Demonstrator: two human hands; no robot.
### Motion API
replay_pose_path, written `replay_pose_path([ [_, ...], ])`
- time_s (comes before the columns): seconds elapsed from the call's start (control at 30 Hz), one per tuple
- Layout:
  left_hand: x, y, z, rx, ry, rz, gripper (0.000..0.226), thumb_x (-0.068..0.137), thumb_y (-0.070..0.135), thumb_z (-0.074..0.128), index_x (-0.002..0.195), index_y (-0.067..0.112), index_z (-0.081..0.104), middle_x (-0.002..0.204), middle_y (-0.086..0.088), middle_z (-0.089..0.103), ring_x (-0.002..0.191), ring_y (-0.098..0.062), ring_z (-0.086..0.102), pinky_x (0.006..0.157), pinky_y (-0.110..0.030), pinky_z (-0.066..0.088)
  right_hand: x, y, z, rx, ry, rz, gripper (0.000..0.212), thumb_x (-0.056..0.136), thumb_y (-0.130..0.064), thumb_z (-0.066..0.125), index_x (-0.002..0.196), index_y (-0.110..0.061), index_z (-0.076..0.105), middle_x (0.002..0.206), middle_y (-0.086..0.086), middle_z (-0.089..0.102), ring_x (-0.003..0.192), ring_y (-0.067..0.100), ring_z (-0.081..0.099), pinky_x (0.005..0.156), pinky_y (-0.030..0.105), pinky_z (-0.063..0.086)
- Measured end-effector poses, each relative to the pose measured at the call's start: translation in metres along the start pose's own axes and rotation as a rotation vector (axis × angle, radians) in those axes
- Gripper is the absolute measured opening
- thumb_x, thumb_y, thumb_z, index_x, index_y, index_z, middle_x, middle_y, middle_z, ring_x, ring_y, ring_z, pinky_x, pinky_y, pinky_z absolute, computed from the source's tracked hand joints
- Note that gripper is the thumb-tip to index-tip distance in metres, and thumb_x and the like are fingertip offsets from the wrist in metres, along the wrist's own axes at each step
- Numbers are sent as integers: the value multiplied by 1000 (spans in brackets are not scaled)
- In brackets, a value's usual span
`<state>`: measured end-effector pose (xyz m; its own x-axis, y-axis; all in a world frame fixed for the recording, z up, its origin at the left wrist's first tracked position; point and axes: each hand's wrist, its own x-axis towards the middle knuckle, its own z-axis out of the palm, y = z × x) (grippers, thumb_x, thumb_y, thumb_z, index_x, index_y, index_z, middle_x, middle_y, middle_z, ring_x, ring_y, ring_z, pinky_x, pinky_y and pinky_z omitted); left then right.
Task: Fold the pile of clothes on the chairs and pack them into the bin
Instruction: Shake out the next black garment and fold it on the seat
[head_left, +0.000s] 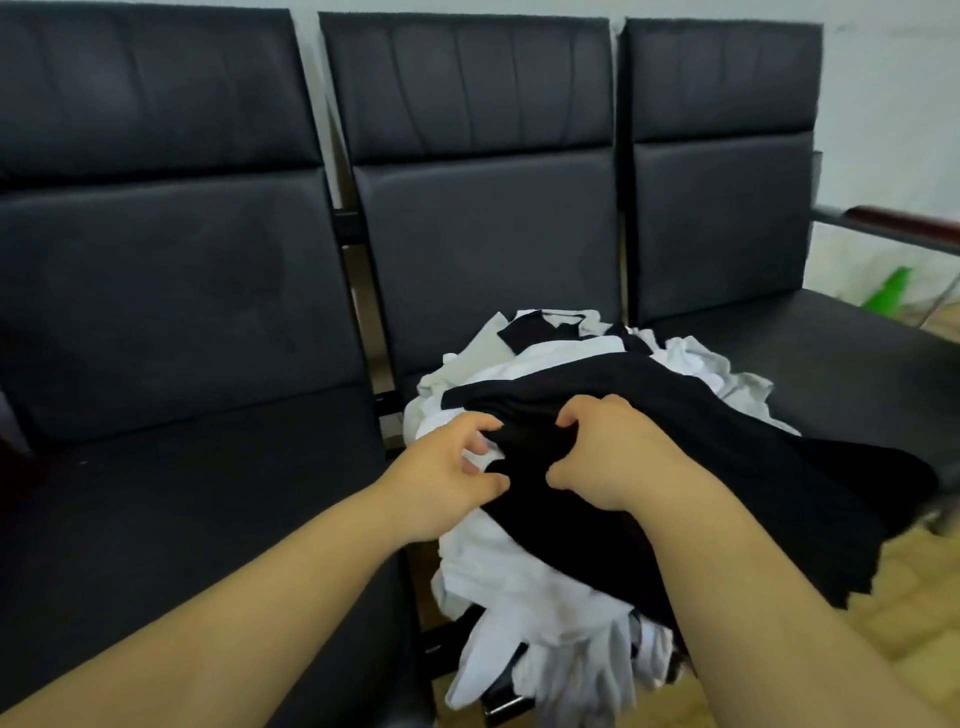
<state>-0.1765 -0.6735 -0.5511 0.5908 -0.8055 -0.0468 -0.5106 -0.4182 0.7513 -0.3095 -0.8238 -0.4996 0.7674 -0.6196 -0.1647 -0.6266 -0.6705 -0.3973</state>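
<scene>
A pile of white and pale grey clothes (524, 582) lies heaped on the middle chair's seat and spills over its front edge. Across the top of the pile lies a black garment (727, 467). My right hand (613, 452) grips a bunch of the black fabric near its left edge, fingers curled into it. My left hand (447, 473) is right beside it, thumb and curled fingers pinching the same edge of the black garment. No bin is in view.
Three black padded chairs stand in a row against a white wall: left chair (171, 499), middle chair (488, 239), right chair (841, 364). A dark red armrest (904, 218) ends the row on the right. A green object (888, 291) lies on the floor beyond it.
</scene>
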Motion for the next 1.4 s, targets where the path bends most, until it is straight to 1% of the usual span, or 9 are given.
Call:
replay_pose_path([
  [0.2, 26, 13, 24, 316, -53, 97, 32, 94, 37, 71, 124, 32, 59, 94, 11, 62, 85, -7, 59, 71, -20, 44, 19, 16, 3, -99, -70, 86, 33, 82, -27, 80, 112, -23, 67, 106, -1, 66, 96, 22, 66, 89, 39, 58],
  [0.37, 31, 18, 22, 262, 35, 109, 10, 96, 29, 68, 91, 32, 60, 84, 12, 55, 79, -9, 54, 70, -21, 42, 38, 21, 11, -217, -12, 75, 15, 90, -26, 69, 77, -21, 65, 76, -2, 63, 67, 17, 59, 55, 29, 42],
  [0.47, 26, 28, 6, 156, 96, 157, 13, 97, 27, 64, 87, 30, 58, 101, 6, 53, 94, -13, 53, 83, -25, 44, 25, 21, 5, 14, 99, -20, 11, 93, -26, 64, 83, -24, 65, 84, -4, 67, 78, 18, 64, 65, 31, 49],
  [0.63, 5, 56, -43, -80, 286, 150, 9, 101, 21, 53, 94, 16, 53, 71, 1, 53, 65, -12, 46, 66, -36, 43, -4, -4, -4, 433, 157, -270, 24, 85, -42, 73, 104, -35, 60, 103, -17, 65, 96, 2, 61, 85, 27, 51],
  [0.73, -10, 62, -71, -150, 407, 98, 12, 104, 27, 46, 97, 20, 52, 68, 7, 47, 62, -12, 42, 61, -35, 39, -10, -12, 3, 259, 179, -275, 52, 75, -41, 77, 121, -36, 54, 112, -15, 60, 104, 11, 60, 89, 35, 53],
  [0.87, -35, 60, -106, -365, 603, 14, 16, 106, 30, 45, 94, 23, 53, 75, 3, 45, 68, -16, 40, 64, -38, 35, -16, -28, 5, 46, 354, -258, 7, 87, -21, 60, 94, -21, 58, 86, -5, 61, 86, 25, 61, 69, 38, 50],
  [1.0, -74, 36, -141, -468, 715, -89, 21, 105, 32, 46, 104, 14, 56, 85, -3, 49, 78, -22, 44, 68, -40, 39, -27, -61, 2, 286, 476, -407, 14, 87, -14, 59, 92, -27, 60, 77, -8, 63, 77, 17, 59, 67, 35, 49],
  [1.2, -156, -37, -187, -651, 808, -232, 15, 97, 35, 57, 92, 23, 66, 89, -6, 61, 84, -25, 57, 73, -43, 51, -52, -155, 9, 428, 168, -700, 17, 90, -17, 67, 86, -31, 60, 74, -15, 68, 69, 5, 58, 64, 21, 44],
  [1.4, -220, -118, -221, -610, 939, -394, 16, 101, 31, 58, 97, 19, 67, 92, -14, 65, 86, -31, 64, 80, -50, 58, -51, -250, 54, 571, -275, -644, 12, 86, -16, 77, 94, -22, 71, 91, 0, 77, 83, 16, 73, 76, 33, 57],
])
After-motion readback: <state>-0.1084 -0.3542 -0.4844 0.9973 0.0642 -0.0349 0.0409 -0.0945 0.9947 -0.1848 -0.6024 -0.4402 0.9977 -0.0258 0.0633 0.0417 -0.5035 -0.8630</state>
